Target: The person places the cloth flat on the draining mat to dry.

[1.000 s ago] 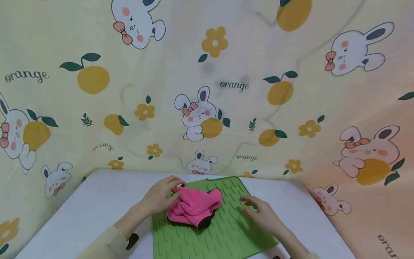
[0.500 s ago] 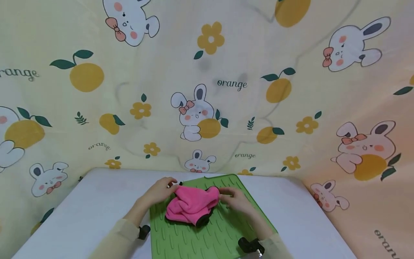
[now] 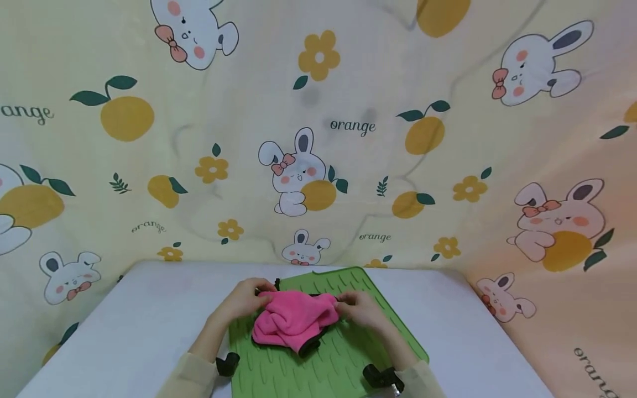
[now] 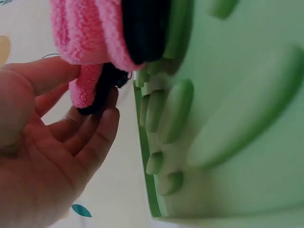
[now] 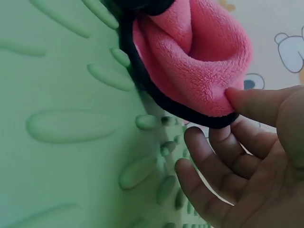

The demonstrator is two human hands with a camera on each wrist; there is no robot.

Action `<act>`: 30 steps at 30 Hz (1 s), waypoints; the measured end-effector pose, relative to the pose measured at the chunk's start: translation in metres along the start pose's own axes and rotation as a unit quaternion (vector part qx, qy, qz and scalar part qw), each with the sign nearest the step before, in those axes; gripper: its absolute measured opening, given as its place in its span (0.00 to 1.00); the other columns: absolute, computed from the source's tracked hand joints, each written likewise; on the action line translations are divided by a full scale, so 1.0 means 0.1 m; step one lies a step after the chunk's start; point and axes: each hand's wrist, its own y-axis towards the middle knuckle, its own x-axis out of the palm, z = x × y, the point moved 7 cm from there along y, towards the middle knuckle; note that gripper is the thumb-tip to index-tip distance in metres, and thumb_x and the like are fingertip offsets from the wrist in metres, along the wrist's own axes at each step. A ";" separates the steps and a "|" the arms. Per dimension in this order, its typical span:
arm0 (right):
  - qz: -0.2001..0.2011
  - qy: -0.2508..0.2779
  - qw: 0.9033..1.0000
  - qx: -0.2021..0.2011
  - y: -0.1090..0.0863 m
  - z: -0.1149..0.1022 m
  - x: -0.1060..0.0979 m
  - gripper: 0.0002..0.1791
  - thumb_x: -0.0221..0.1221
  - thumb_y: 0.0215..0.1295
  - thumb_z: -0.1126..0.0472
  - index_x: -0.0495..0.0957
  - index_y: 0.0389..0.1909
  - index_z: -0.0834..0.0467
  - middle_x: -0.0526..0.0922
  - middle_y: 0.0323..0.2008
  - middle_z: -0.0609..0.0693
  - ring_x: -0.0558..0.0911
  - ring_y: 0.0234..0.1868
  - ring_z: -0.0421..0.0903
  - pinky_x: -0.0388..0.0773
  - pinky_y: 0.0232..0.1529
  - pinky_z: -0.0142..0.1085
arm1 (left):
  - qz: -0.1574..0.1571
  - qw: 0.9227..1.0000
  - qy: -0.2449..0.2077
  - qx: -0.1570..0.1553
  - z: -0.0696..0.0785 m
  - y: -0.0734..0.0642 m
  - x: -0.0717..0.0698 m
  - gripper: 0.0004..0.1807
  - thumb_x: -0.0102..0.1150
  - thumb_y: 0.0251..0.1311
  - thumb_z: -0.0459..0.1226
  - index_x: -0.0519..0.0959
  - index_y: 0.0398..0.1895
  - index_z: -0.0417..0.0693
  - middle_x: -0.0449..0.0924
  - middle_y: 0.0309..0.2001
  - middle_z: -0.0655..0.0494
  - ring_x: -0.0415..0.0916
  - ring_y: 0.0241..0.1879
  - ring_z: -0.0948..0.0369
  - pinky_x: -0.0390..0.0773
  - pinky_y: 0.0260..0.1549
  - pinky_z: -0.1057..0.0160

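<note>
A crumpled pink plush cloth with black edging lies on a green ridged mat. At its left corner my left hand pinches the fabric between thumb and fingers; the left wrist view shows the pink cloth with its black border between them. On the opposite side my right hand pinches another corner, thumb on the pink pile and fingers under the black edge, as the right wrist view shows on the cloth.
The mat lies on a white table. Behind and beside it hangs a curtain printed with rabbits, oranges and flowers. A black device sits at the right wrist, and another black device at the left.
My right hand has come in leftward from beside the cloth to its right corner and now pinches it. My left hand stays at the left corner. The camera view has shifted slightly.
</note>
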 end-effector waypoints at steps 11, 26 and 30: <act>0.049 0.040 0.998 0.012 -0.06 -0.05 -0.03 0.12 0.56 0.79 0.60 0.79 0.50 0.65 0.84 0.37 0.52 0.80 0.40 0.46 0.79 0.43 0.41 | 0.066 0.997 -0.018 0.036 0.04 -0.12 -0.17 0.09 0.65 0.62 0.27 0.88 0.41 0.46 0.83 0.43 0.52 0.79 0.41 0.58 0.80 0.41 0.59; 0.168 -0.061 0.984 -0.026 -0.03 -0.08 -0.29 0.09 0.68 0.70 0.59 0.88 0.48 0.51 0.81 0.29 0.46 0.76 0.30 0.41 0.72 0.30 0.33 | 0.125 0.990 -0.021 0.053 0.03 -0.11 -0.34 0.10 0.67 0.60 0.25 0.90 0.40 0.46 0.82 0.39 0.53 0.78 0.37 0.59 0.80 0.37 0.62; 0.149 -0.098 0.984 -0.022 -0.02 0.01 -0.26 0.08 0.67 0.70 0.62 0.88 0.47 0.53 0.83 0.31 0.45 0.79 0.33 0.42 0.75 0.31 0.35 | 0.075 0.995 0.001 0.063 0.02 -0.10 -0.24 0.10 0.66 0.60 0.25 0.89 0.40 0.46 0.82 0.40 0.54 0.80 0.41 0.57 0.82 0.43 0.56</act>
